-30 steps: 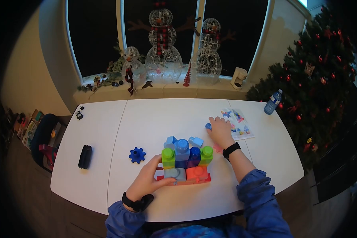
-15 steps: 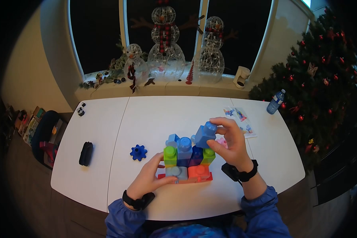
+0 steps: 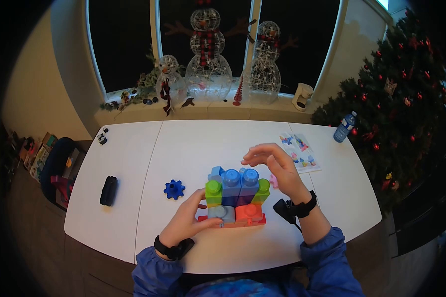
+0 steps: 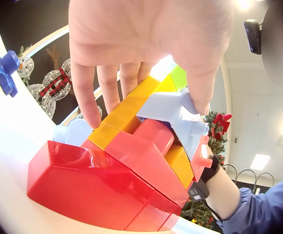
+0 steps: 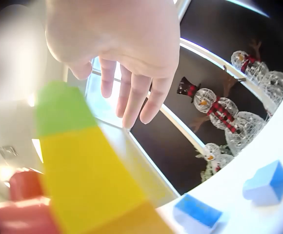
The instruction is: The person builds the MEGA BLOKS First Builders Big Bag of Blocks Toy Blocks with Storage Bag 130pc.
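A build of chunky toy blocks stands in front of the person, on a red base (image 4: 78,183). My left hand (image 3: 187,220) grips its left side, thumb on the grey-blue block (image 3: 220,213), fingers spread along the stacked yellow blocks (image 4: 127,109). Beside the grey-blue block is a coral block (image 3: 249,213). Two blue blocks (image 3: 231,180) rise side by side in the middle, between green-topped columns (image 3: 213,189). My right hand (image 3: 280,168) hovers above and right of the build, holding nothing, its fingers loosely bent and apart from the blocks.
Behind the build lie light blue blocks (image 5: 197,213) and a pink piece (image 3: 274,181). A dark blue gear-shaped piece (image 3: 174,189) and a black case (image 3: 108,191) are to the left. A picture sheet (image 3: 301,152) and a water bottle (image 3: 345,126) lie toward the far right.
The right hand brought a blue block from beside the picture sheet, set it atop the dark blue block on the build, and let go. The left hand kept its grip.
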Tool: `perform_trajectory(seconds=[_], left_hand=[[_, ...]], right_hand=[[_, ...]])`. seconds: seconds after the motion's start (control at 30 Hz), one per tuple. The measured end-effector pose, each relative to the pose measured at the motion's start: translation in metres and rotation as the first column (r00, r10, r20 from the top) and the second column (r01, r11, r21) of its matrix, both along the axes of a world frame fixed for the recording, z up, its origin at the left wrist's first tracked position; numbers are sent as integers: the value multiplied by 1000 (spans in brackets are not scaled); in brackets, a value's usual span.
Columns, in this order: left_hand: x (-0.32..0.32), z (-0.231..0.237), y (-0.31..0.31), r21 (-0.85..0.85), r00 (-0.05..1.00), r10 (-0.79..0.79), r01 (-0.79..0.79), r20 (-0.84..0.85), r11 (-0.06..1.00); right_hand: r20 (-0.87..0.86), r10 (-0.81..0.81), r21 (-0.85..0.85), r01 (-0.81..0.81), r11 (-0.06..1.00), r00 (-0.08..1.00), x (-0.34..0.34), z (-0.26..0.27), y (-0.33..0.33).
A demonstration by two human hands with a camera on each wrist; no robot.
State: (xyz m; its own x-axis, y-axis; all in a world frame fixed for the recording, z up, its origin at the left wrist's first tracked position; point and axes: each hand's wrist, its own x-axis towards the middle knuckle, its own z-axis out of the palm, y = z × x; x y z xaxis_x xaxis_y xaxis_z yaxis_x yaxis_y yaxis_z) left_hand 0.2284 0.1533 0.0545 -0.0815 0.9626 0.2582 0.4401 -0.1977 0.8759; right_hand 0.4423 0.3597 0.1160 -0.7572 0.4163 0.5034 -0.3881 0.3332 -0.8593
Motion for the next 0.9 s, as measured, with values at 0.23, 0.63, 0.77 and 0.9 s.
perform_trajectory(seconds=[0.23,0.63,0.77,0.9], left_hand=[[-1,-1,0,-22,1000,-4,4,-1,1000],[-2,1,0,-18,1000,-18,18,-13,1000],[-1,1,0,-21,1000,-4,5,5,1000],[-1,0,0,-7,1000,-4,4,-12,1000]], right_hand=[[411,-230,699,-144,701,882,-60,-44,50],[609,8,479,-376,793,793,-52,-56,24],[420,-234,579,-60,813,877,-53,-31,29],[251,-261,302,181,936,932,-35,28,11]])
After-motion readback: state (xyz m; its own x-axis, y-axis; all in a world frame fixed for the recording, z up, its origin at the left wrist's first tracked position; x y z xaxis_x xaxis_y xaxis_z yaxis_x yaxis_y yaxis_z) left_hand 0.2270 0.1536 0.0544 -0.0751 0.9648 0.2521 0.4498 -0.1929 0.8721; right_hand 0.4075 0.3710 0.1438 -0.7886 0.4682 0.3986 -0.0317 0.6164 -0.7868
